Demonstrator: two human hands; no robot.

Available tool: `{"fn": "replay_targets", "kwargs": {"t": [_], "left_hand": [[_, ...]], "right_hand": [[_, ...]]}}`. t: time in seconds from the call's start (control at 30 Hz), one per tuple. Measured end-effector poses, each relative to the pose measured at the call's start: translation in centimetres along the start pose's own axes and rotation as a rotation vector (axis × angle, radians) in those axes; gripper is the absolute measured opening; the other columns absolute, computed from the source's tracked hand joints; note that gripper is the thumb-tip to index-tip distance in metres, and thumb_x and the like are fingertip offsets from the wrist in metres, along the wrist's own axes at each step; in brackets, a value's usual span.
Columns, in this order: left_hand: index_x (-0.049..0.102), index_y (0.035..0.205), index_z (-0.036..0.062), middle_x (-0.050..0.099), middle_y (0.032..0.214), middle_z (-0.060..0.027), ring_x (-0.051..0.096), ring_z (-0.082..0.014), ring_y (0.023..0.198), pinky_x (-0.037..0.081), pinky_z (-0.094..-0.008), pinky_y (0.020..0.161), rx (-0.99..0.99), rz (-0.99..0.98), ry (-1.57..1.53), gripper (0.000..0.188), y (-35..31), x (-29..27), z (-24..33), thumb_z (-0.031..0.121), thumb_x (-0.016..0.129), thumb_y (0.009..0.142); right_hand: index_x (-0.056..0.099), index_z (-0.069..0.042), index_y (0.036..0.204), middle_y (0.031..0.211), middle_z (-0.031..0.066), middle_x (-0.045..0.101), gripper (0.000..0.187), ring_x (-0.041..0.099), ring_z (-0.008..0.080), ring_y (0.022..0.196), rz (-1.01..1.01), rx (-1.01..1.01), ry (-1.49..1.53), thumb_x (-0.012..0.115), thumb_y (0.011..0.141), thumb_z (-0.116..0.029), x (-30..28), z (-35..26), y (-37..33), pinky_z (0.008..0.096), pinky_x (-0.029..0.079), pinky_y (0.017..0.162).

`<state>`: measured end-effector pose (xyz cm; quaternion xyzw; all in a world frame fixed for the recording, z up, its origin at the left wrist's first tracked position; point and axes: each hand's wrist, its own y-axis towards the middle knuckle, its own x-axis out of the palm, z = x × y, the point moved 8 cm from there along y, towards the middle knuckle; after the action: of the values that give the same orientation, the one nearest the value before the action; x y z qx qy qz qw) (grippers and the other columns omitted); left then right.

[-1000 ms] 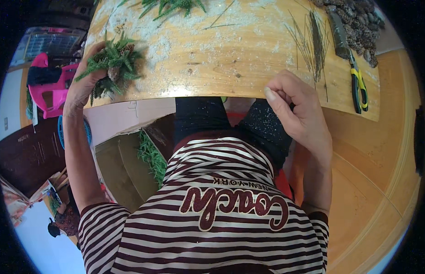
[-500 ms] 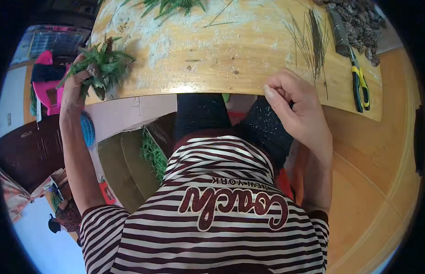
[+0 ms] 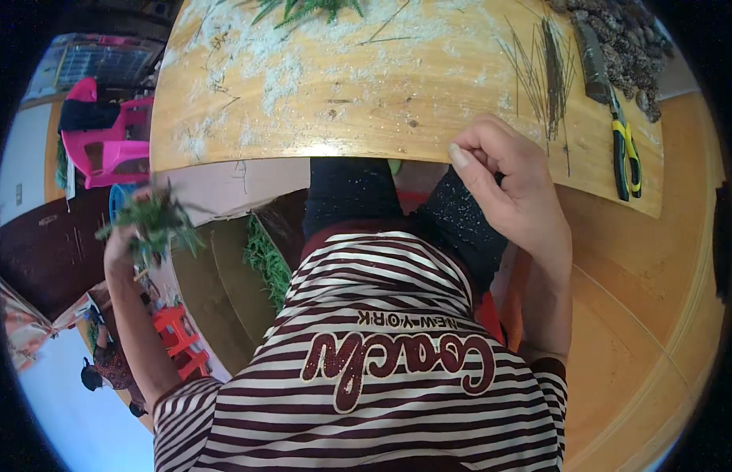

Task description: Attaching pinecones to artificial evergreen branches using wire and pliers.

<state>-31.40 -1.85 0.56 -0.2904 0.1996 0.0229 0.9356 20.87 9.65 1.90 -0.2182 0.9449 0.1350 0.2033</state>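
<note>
Green, needle-like sprigs gathered in a small bushy bunch (image 3: 158,223) are in the left hand (image 3: 120,247), out past the near left corner of the pale varnished wooden worktop (image 3: 366,130) and close to an open brown cardboard box (image 3: 213,275). The left fingers seem closed around the bunch, though foliage and blur hide most of the grip. The right hand (image 3: 511,177) is at the worktop's front edge, its fingers curled narrow, with nothing visible in them.

Because nothing seems to support the bunch but that grip, loose fingers could let it fall. Knocking it on the corner could bend the sprigs. Loose white flakes (image 3: 283,75) could spill over the edge if a forearm brushes them. A careless sweep of the right hand could scatter the thin dark wires (image 3: 551,86) or nudge the black-and-yellow-handled pliers (image 3: 620,161) off the worktop
</note>
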Motion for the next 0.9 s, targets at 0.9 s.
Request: {"fn": "replay_targets", "kwargs": {"t": [0.9], "left_hand": [[0.057,0.082,0.0003,0.057,0.075,-0.0061,0.052,-0.0105,0.067,0.042,-0.0213,0.059,0.413,0.183,0.064,0.015,-2.5,28.4,27.8,0.010,0.050,0.090]], "right_hand": [[0.053,-0.001,0.086,0.078,0.0130,0.055,0.007,0.056,0.0307,0.073,0.097,-0.030,-0.026,0.056,0.084,-0.007,-16.4,-0.2,0.6,0.0371,0.044,0.065]]}}
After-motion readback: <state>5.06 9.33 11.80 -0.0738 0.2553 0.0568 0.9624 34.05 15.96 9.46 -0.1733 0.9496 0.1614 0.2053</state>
